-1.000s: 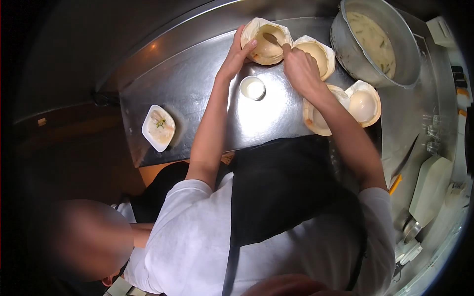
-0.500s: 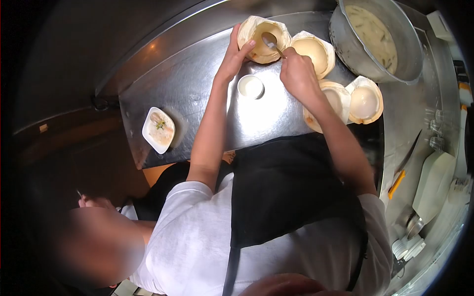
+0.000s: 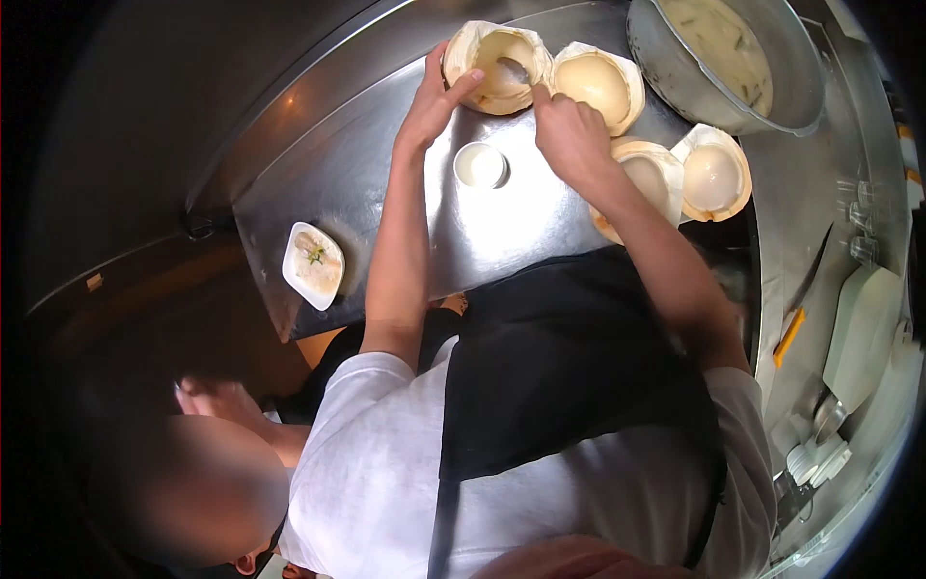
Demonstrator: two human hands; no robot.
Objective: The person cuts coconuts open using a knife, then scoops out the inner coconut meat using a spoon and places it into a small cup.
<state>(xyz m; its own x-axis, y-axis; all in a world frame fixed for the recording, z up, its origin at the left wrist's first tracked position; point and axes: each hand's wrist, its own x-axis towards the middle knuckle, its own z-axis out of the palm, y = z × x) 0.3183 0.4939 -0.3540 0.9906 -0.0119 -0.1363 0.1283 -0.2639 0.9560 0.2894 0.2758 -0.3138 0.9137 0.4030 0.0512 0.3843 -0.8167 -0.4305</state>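
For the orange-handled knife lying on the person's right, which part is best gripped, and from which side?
Likely the orange handle, coming from the person's own side: that end lies nearer the body, while the dark blade tapers away from it.

the bare left hand (image 3: 432,108) curves, thumb (image 3: 467,84) extended; the bare right hand (image 3: 575,137) curls inward; both bare, bent-wristed forearms (image 3: 407,217) reach forward.

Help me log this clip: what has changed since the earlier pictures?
Inside the coconut, the spoon has turned, seemingly shifting slightly toward the near side. A co-worker's hand has come into view at lower left. Nothing was grasped or released: the left hand still holds the coconut, the right hand the spoon.
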